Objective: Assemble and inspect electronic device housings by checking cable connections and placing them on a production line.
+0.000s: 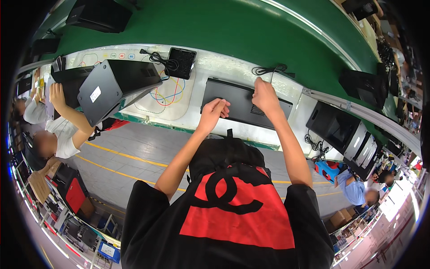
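A black computer case (237, 95) lies flat on the white work surface in front of me, vents showing near its right part. Over its left part is my left hand (214, 114), fingers curled in and thumb against them; whatever they may hold is hidden. My right hand (267, 96) is raised over the right part of the case, its fingers pinched together. Just beyond those fingers a black cable (274, 69) lies coiled by the far edge, one strand running down toward the hand. I cannot make out what the pinch holds.
To the left, a large black computer case (118, 83) stands tilted beside a co-worker's raised arm (71, 114). A black tray (181, 62) and a coiled power cord (156, 59) lie at the far left. More black cases (336, 125) stand on the right. A green belt (215, 27) runs behind.
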A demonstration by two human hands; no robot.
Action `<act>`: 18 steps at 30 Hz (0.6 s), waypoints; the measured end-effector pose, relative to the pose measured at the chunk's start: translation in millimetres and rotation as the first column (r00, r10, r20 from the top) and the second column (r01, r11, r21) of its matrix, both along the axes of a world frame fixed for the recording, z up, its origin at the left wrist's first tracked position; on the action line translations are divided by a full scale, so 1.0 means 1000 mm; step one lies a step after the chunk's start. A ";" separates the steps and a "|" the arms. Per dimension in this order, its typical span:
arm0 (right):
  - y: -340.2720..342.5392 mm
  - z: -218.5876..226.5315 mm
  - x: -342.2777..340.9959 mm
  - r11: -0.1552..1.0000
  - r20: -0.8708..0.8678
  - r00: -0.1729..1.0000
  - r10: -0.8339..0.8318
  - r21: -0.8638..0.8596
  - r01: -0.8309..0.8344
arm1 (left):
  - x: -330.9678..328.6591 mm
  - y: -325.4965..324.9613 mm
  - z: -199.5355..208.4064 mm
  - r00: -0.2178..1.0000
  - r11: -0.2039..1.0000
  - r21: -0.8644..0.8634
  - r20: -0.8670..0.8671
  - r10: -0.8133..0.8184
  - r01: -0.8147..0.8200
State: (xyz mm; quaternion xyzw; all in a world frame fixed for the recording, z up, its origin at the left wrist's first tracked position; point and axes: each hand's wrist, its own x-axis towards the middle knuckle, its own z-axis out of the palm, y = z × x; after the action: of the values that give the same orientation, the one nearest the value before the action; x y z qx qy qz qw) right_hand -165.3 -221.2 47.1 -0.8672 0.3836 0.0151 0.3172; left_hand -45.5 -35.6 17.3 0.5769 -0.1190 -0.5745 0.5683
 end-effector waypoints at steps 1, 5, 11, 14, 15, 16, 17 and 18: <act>-0.005 -0.003 0.008 0.997 -0.081 0.996 0.036 -0.061 -0.041 | 0.000 0.000 0.000 1.000 1.000 0.000 0.001 -0.003 0.003; -0.034 -0.016 0.019 0.994 -0.283 0.957 0.063 0.102 -0.035 | 0.005 -0.004 0.004 1.000 1.000 0.006 -0.020 -0.016 0.016; -0.025 -0.011 0.001 0.998 -0.246 0.969 0.038 0.049 -0.027 | 0.011 0.009 0.000 0.999 0.999 0.005 -0.026 0.042 -0.042; -0.064 -0.035 -0.078 0.899 0.070 0.996 -0.055 0.437 0.019 | 0.031 0.026 -0.003 0.950 0.979 0.101 0.276 0.144 -0.177; -0.071 -0.040 -0.109 0.894 -0.023 0.995 -0.093 0.439 0.093 | 0.035 0.031 -0.001 0.905 0.989 0.081 0.417 0.082 -0.126; -0.071 -0.048 -0.127 0.894 -0.014 0.995 -0.096 0.439 0.093 | 0.036 0.036 0.000 0.834 0.995 0.072 0.551 0.021 -0.073; -0.067 -0.056 -0.140 0.740 0.100 0.929 -0.355 0.638 0.214 | 0.035 0.044 -0.002 0.828 0.994 0.077 0.560 0.022 -0.078; -0.065 -0.068 -0.147 0.527 0.144 0.784 -0.604 0.810 0.257 | 0.032 0.049 -0.012 0.878 0.993 0.096 0.468 -0.100 0.062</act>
State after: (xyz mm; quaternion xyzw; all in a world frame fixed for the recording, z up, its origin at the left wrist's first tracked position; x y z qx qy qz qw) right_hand -312.7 -286.6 -21.3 -0.5100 0.4726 -0.0896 0.7131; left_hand -13.9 13.6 5.1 0.7156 -0.2550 -0.4442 0.4749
